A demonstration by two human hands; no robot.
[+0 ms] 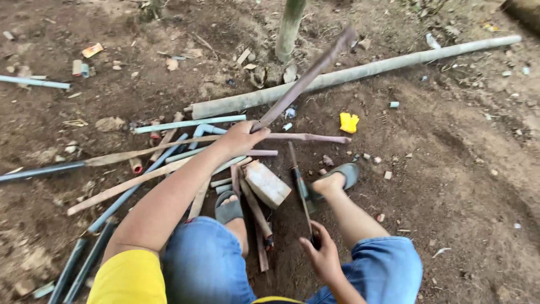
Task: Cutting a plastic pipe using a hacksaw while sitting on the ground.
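Observation:
My left hand [239, 138] grips the handle of a long, dark machete [306, 79], whose blade is raised and slants up to the right over the ground. My right hand [320, 256] is closed on the near end of a thin dark stick [298, 180], which runs away from me between my feet. A pale brick [267, 183] lies just left of the stick, beside my left foot in a grey sandal [228, 208]. My right foot, in a grey sandal [346, 174], rests at the stick's right. I wear blue jeans and a yellow sleeve.
Bare brown earth lies all around. A long grey pipe [360, 70] crosses the back, a green trunk [289, 25] stands behind it. Several wooden sticks [135, 183] and light blue pipes [188, 124] lie scattered at the left. A yellow scrap [349, 122] sits right of centre.

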